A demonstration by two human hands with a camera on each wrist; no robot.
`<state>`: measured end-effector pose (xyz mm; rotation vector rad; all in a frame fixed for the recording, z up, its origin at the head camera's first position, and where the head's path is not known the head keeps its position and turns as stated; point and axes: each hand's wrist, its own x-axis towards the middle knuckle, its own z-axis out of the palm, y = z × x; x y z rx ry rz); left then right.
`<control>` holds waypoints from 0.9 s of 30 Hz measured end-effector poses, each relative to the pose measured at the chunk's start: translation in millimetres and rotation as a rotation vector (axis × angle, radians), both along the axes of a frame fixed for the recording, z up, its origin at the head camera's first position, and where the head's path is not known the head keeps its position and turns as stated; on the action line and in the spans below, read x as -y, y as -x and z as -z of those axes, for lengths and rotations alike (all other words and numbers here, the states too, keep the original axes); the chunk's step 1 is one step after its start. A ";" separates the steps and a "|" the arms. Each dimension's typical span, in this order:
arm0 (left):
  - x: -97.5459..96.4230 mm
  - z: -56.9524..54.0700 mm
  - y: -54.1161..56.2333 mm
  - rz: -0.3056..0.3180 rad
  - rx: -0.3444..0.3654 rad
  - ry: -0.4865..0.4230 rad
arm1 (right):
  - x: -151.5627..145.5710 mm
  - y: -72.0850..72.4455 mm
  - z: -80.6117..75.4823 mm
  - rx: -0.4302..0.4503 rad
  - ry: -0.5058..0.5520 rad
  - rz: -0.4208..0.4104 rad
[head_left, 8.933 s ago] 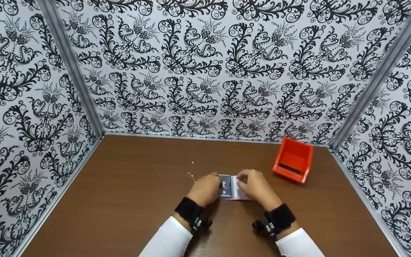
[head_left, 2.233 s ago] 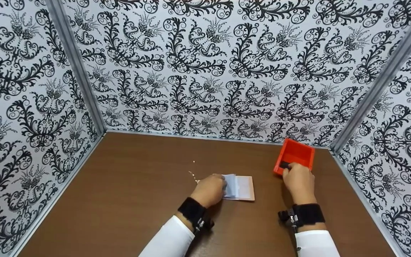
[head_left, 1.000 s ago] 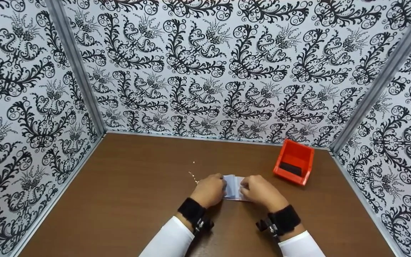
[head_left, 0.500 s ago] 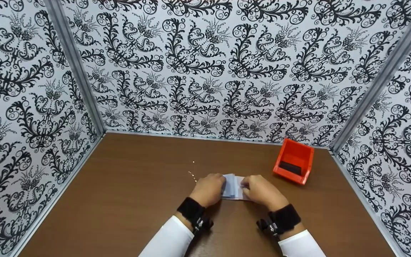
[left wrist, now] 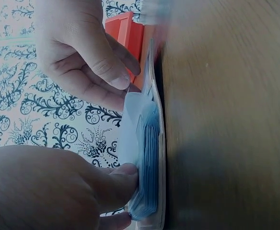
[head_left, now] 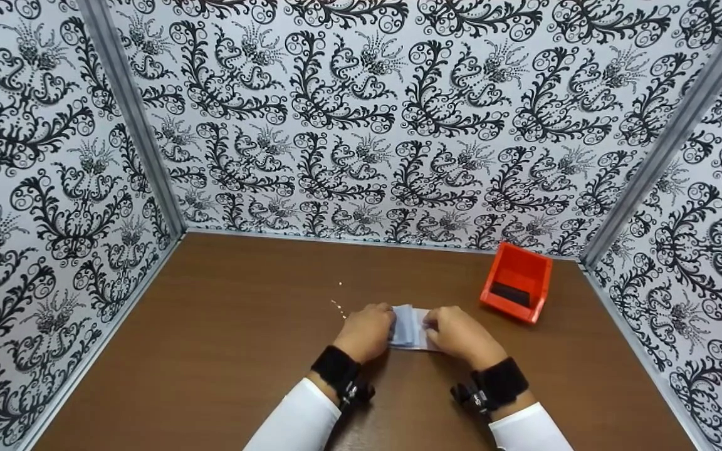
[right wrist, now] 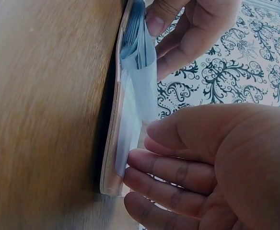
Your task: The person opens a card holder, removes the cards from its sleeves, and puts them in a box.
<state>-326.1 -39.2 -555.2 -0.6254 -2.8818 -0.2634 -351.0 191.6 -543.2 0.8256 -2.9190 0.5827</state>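
An open card holder [head_left: 419, 339] with clear plastic sleeves lies on the brown table. My left hand [head_left: 366, 332] holds its left side, the thumb pressing a thick stack of sleeves [left wrist: 151, 163] turned to that side. From the right, my right hand [head_left: 459, 335] pinches the edge of one loose sleeve [right wrist: 142, 91] between thumb and forefinger, its other fingers loosely bent beside the pale cover [right wrist: 112, 143]. Up at the back right stands a red bin [head_left: 522, 269], tilted towards me, with a flat dark piece [head_left: 511, 294] in its front end.
Small pale specks [head_left: 337, 305] trail across the table beyond my left hand. Patterned wall panels [head_left: 361, 125] close off the back and both sides, with grey metal posts [head_left: 129, 119] at the corners.
Earlier a dark card showed in the holder's left sleeve; now pale sleeves show there. My right hand was at the red bin with a dark piece and has come back to the holder.
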 end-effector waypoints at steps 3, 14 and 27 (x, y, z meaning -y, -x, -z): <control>0.6 -1.1 0.0 0.007 -0.004 -0.022 | 0.0 0.6 0.0 0.001 -0.002 0.003; 0.4 -1.5 4.2 0.051 -0.047 -0.066 | -0.6 1.9 0.8 -0.023 0.004 -0.007; 0.6 -0.7 5.5 0.050 -0.039 -0.073 | 15.6 -8.9 -8.0 -0.037 0.092 0.042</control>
